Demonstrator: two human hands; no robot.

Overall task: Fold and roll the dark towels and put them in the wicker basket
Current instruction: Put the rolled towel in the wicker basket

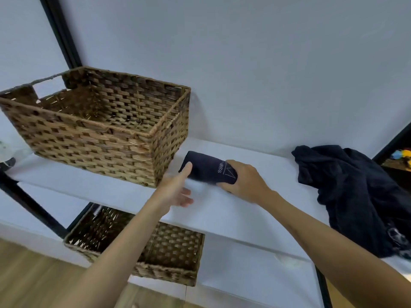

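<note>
A rolled dark towel [205, 166] with pale lettering lies on the white shelf [244, 210], just right of the wicker basket [93, 138]. My right hand [242, 181] grips the roll's right end, thumb under it. My left hand [175, 188] is held open, its thumb touching the roll's left end and the fingers loose below it. The basket stands at the shelf's left, and no towel shows inside it. A heap of loose dark towels [351, 196] lies at the right end of the shelf.
A second wicker basket [169, 270] sits on the lower shelf under my left forearm. Black frame posts [60, 34] rise at the back left and the far right. A pale wall stands behind the shelf. Wooden floor shows at the lower left.
</note>
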